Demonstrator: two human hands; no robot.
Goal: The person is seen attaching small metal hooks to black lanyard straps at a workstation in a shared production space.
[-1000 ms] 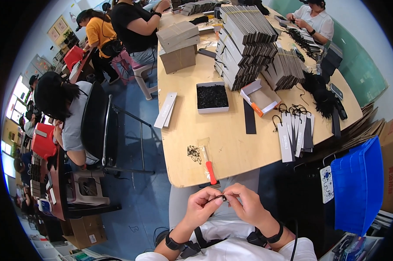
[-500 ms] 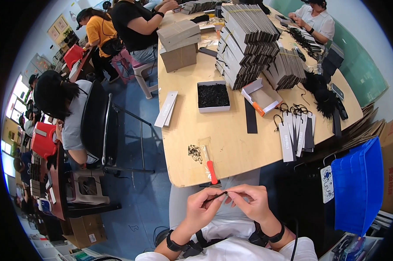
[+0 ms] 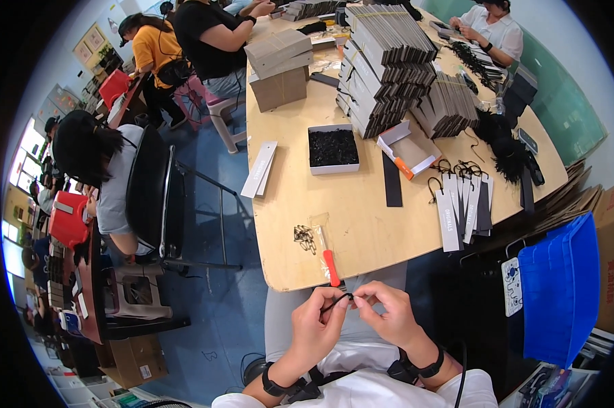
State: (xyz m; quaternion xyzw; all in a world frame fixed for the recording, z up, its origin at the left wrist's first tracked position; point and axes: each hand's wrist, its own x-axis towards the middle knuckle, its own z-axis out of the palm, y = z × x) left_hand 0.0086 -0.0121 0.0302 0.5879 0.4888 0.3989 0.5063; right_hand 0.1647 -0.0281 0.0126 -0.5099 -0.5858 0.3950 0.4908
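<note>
Above my lap, just off the table's near edge, my left hand [image 3: 315, 318] and my right hand [image 3: 391, 315] meet fingertip to fingertip. Both pinch a short black cord [image 3: 331, 304], which forms a small bend between the fingers. Right beyond them, a red-handled tool [image 3: 330, 266] lies at the table edge, partly under clear tape. A small pile of dark wire-like pieces [image 3: 305, 238] is beside it. Farther right, tags with black string loops [image 3: 450, 214] hang partly over the edge.
On the wooden table [image 3: 286, 265] stand a white box of black pieces [image 3: 335, 169], an opened white-and-orange box [image 3: 422, 165], loose white tags [image 3: 259, 170] and tall stacks of banded tags [image 3: 382, 81]. A blue bin [image 3: 558, 292] is at my right. Co-workers sit and stand around.
Both hands have risen slightly toward the table edge. The cord now bows into a more visible curve between my fingertips.
</note>
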